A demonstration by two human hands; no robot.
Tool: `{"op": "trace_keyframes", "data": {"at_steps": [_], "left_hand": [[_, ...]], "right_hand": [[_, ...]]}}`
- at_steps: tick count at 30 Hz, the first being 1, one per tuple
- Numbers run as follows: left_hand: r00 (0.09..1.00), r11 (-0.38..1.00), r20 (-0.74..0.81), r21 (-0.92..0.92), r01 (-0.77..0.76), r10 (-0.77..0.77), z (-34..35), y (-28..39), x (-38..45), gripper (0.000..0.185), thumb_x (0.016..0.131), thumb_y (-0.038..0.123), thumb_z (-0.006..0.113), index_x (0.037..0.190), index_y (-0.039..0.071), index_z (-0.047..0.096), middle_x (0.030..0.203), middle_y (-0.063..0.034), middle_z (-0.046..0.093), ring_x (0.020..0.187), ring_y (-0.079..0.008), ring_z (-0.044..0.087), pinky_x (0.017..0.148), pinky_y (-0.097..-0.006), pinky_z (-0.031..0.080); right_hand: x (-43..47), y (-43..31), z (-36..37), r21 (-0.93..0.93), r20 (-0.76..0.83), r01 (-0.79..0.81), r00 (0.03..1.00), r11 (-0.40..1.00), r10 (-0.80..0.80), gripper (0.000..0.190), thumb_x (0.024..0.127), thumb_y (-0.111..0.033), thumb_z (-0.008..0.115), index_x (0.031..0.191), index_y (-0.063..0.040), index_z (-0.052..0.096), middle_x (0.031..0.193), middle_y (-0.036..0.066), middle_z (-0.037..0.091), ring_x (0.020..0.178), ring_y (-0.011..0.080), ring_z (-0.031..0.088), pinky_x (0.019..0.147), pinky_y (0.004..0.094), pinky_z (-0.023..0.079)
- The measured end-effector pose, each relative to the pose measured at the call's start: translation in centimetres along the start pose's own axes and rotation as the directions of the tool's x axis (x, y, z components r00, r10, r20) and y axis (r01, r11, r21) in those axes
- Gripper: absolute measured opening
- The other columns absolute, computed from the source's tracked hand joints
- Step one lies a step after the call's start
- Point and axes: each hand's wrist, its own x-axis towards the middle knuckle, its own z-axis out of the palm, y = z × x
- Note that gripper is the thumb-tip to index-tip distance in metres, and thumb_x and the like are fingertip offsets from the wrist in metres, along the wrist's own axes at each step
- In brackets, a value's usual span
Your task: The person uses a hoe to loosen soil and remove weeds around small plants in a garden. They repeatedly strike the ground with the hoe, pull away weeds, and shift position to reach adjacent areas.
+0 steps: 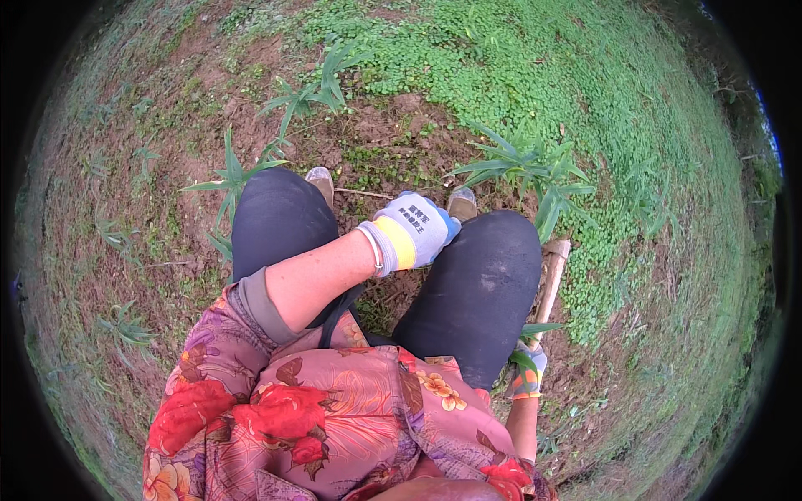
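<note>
Between the knees, my left hand wears a grey and blue work glove with a yellow band. Its back faces the camera and its fingers curl down near my right knee; whether they hold anything is hidden. My right hand, in a similar glove with an orange band, is low beside my right thigh, closed around a wooden tool handle. The handle slants up past the knee to a thicker, pale end. Green leaves partly cover this hand. Reddish-brown soil with small weeds lies beyond the shoes.
Long-leaved green plants stand by my left knee, beyond the left shoe and beyond my right knee. Low green ground cover spreads over the upper right. A thin dry stalk lies between the shoes.
</note>
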Motion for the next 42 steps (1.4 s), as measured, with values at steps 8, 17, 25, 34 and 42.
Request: {"op": "trace_keyframes", "data": {"at_steps": [8, 17, 25, 34, 42], "left_hand": [[0.978, 0.984, -0.117, -0.012, -0.175, 0.173, -0.1, 2.1, -2.5, 0.008, 0.076, 0.013, 0.062, 0.081, 0.008, 0.065, 0.072, -0.0084, 0.066, 0.064, -0.0280, 0.067, 0.056, -0.0427, 0.051], [0.981, 0.977, -0.005, -0.098, -0.192, 0.192, -0.4, 1.7, -3.7, 0.008, 0.078, 0.014, 0.061, 0.084, 0.007, 0.062, 0.074, -0.0101, 0.067, 0.071, -0.0291, 0.069, 0.061, -0.0438, 0.052], [0.970, 0.976, -0.198, -0.139, -0.168, 0.139, -0.6, 0.4, -5.7, 0.008, 0.073, 0.013, 0.064, 0.073, 0.006, 0.068, 0.063, -0.0085, 0.065, 0.054, -0.0257, 0.063, 0.044, -0.0397, 0.045], [0.972, 0.971, -0.201, -0.182, -0.157, 0.119, -1.8, -0.7, -6.9, 0.012, 0.084, 0.020, 0.057, 0.083, 0.009, 0.061, 0.071, -0.0057, 0.065, 0.071, -0.0259, 0.067, 0.060, -0.0419, 0.049], [0.995, 0.982, -0.077, -0.172, -0.074, 0.062, -1.1, -1.2, -5.9, 0.007, 0.076, 0.015, 0.063, 0.079, 0.009, 0.064, 0.068, -0.0086, 0.065, 0.061, -0.0288, 0.066, 0.058, -0.0436, 0.050]], "right_hand": [[-3.0, -24.6, 6.9, -0.102, 0.036, 0.367, 0.930, 0.925, -0.365, 0.021, 0.087, -0.022, 0.071, 0.089, -0.006, 0.058, 0.061, -0.003, 0.048, 0.046, 0.0068, 0.045, 0.040, 0.0219, 0.037], [4.6, -32.5, 26.3, 0.222, 0.452, 0.351, 0.790, 0.910, -0.415, 0.021, 0.090, -0.025, 0.070, 0.086, -0.012, 0.053, 0.065, -0.004, 0.049, 0.049, 0.0073, 0.046, 0.043, 0.0238, 0.041], [5.7, -15.3, 32.5, -0.478, 0.456, -0.174, 0.789, 0.861, 0.412, 0.018, 0.086, -0.020, 0.073, 0.087, -0.010, 0.058, 0.063, -0.001, 0.054, 0.043, 0.0098, 0.047, 0.038, 0.0262, 0.039], [6.9, -22.6, 37.5, -0.032, 0.491, 0.208, 0.855, 0.978, -0.166, 0.025, 0.089, -0.025, 0.072, 0.085, -0.010, 0.052, 0.062, -0.001, 0.051, 0.044, 0.0098, 0.047, 0.037, 0.0266, 0.042], [7.6, -14.7, 37.6, -0.295, 0.386, -0.138, 0.888, 0.945, 0.250, 0.020, 0.086, -0.024, 0.071, 0.088, -0.011, 0.056, 0.063, 0.002, 0.055, 0.042, 0.0149, 0.047, 0.038, 0.0315, 0.043]]}}
